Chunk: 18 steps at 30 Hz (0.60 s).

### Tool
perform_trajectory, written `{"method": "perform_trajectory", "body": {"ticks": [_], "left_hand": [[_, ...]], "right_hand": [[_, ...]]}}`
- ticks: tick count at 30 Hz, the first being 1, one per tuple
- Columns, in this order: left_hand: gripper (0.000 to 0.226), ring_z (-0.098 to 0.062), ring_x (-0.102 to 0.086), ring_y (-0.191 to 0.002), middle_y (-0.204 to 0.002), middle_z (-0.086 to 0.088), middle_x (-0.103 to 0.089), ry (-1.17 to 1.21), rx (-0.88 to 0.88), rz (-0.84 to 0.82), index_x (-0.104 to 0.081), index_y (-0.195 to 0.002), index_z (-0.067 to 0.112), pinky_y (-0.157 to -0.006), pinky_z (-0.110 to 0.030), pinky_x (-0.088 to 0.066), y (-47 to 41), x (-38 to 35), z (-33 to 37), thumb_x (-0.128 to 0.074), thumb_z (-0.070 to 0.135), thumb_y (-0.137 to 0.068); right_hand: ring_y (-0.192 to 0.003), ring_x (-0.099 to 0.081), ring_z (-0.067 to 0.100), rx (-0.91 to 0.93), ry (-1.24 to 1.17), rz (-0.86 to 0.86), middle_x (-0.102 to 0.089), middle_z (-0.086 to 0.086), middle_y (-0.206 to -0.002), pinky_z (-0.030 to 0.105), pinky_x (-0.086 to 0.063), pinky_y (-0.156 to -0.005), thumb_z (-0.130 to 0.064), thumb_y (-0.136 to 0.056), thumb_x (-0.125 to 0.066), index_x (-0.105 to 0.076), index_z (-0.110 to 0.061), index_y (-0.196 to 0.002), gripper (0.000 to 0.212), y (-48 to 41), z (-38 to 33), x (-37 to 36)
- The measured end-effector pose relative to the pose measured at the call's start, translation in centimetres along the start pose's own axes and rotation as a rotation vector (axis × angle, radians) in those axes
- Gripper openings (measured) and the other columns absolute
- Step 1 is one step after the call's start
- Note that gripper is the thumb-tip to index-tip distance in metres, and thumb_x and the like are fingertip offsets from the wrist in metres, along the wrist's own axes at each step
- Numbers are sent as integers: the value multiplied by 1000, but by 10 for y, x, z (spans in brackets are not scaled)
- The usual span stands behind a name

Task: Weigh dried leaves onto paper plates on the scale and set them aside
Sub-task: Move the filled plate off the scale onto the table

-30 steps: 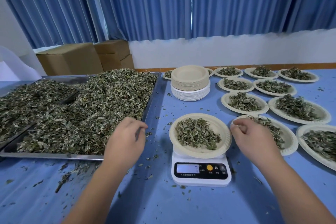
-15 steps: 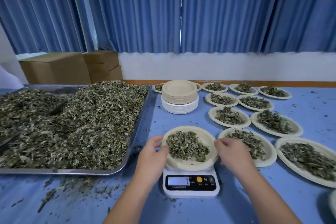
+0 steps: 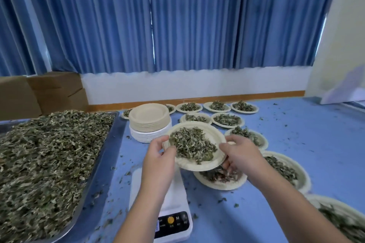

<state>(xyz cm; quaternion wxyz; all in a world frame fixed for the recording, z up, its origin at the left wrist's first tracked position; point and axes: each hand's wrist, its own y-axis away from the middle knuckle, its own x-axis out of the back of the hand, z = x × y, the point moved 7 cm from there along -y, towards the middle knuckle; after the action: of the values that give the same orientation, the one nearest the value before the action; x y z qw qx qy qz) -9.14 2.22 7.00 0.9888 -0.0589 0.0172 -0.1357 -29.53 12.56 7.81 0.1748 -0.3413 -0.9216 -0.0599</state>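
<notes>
A paper plate [image 3: 214,134] of dried leaves [image 3: 191,144] hangs clear of the scale [image 3: 177,191], its opposite rims pinched by fingers of the left hand [image 3: 158,156] and right hand [image 3: 241,154], with the filled plates [image 3: 227,119] on the surface to its right, nearer the right hand.

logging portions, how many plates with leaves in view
12 plates: one held up, one beneath it, three down the right, two mid-row, five along the back; others may hide behind the held plate.
</notes>
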Motion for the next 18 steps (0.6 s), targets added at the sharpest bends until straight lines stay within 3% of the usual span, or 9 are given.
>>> {"method": "perform_trajectory", "body": {"ticks": [3,5,6,8,10,14,18], "left_hand": [[24,14,-56,-58,-95,23,-59,30,-14,-50,-58,-108,38,-75,-36,-51,-9,-44,8,-57,20,-91],[24,15,-54,-52,-77,26,-62,58,-16,-80,-58,-109,37,-70,-32,-50,-15,-74,13,-57,21,-90],[25,15,-55,-54,-75,28,-63,73,-15,-98,-58,-109,37,-68,-30,-49,-17,-89,15,-56,21,-90],[25,10,-62,-74,-96,23,-65,116,4,-134,-58,-111,37,-67,-26,-48,-23,-116,17,-55,21,-91],[24,-10,-64,-97,-116,6,-63,160,45,-150,-57,-111,35,-71,-27,-47,-31,-139,13,-54,20,-93],[23,-13,-63,-82,-108,3,-63,218,111,-136,-56,-112,31,-67,-29,-49,-46,-167,-3,-51,17,-95],[21,-11,-64,-79,-100,9,-62,189,118,-137,-57,-106,35,-61,-26,-49,-60,-183,-18,-51,19,-94]], "right_hand": [[-47,-66,24,-24,6,71,-68,11,-55,32,-54,-47,-10,-94,-54,-57,-11,-112,19,-18,3,41],[-47,-65,26,-54,-1,116,-68,17,-59,32,-54,-48,-7,-92,-52,-59,-4,-109,19,-30,6,68],[-45,-63,26,-67,-21,134,-68,20,-61,29,-52,-46,-5,-91,-52,-60,-1,-108,19,-36,7,81],[-43,-61,26,-95,-79,167,-65,23,-65,26,-49,-43,-2,-90,-52,-60,3,-107,20,-49,12,106],[-42,-60,27,-134,-135,219,-61,20,-64,28,-52,-45,0,-90,-52,-60,6,-102,16,-63,19,130],[-27,-48,18,-213,-185,351,-53,15,-56,23,-46,-35,2,-92,-48,-54,9,-90,10,-105,41,177],[-32,-53,22,-317,-131,473,-54,14,-47,22,-44,-37,-1,-90,-47,-53,9,-91,12,-157,86,215]]}}
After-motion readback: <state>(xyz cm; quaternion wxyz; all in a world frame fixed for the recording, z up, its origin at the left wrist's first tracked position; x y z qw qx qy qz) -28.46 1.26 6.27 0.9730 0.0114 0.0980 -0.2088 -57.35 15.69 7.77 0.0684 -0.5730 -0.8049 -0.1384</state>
